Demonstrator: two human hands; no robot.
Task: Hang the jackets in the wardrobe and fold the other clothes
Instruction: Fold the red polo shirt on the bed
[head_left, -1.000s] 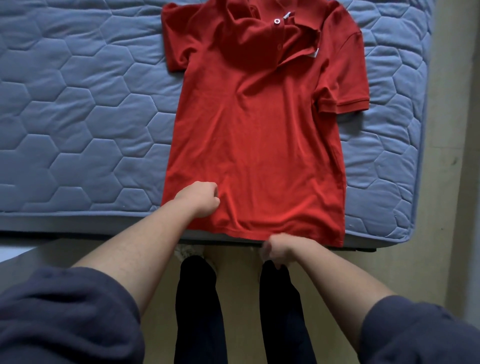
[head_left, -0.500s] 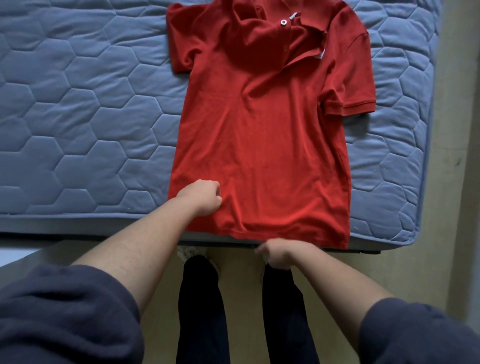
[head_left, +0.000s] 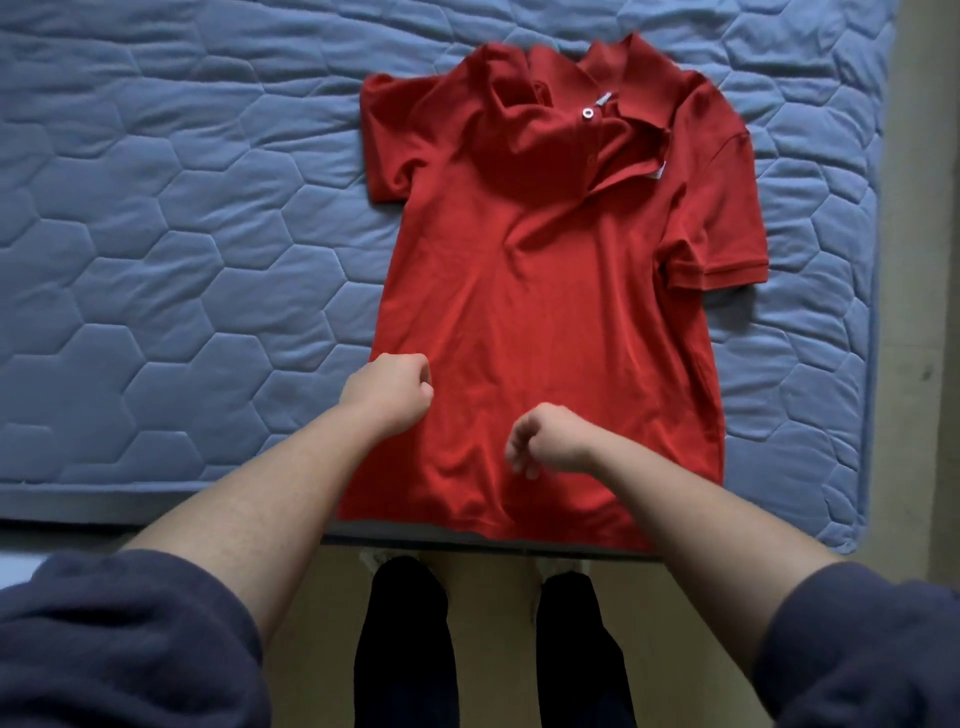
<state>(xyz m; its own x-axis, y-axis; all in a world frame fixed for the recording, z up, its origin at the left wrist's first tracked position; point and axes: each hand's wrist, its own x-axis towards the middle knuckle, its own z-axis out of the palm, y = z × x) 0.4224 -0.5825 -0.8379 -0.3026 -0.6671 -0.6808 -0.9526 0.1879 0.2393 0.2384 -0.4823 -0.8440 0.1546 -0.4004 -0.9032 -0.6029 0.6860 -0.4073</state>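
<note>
One red shirt (head_left: 545, 291) under left hand (head_left: 387, 396)

On my feed the red short-sleeved knit polo shirt (head_left: 545, 312) is one solid bright red with no print, apart from a small white round button (head_left: 587, 113) at its placket. The blue-grey quilted mattress cover (head_left: 182, 234) is stitched all over in hexagons. I also see plain dark slate-grey fleece sleeves (head_left: 119, 639), black trousers (head_left: 405, 649) and a pale beige floor (head_left: 919, 260).
</note>
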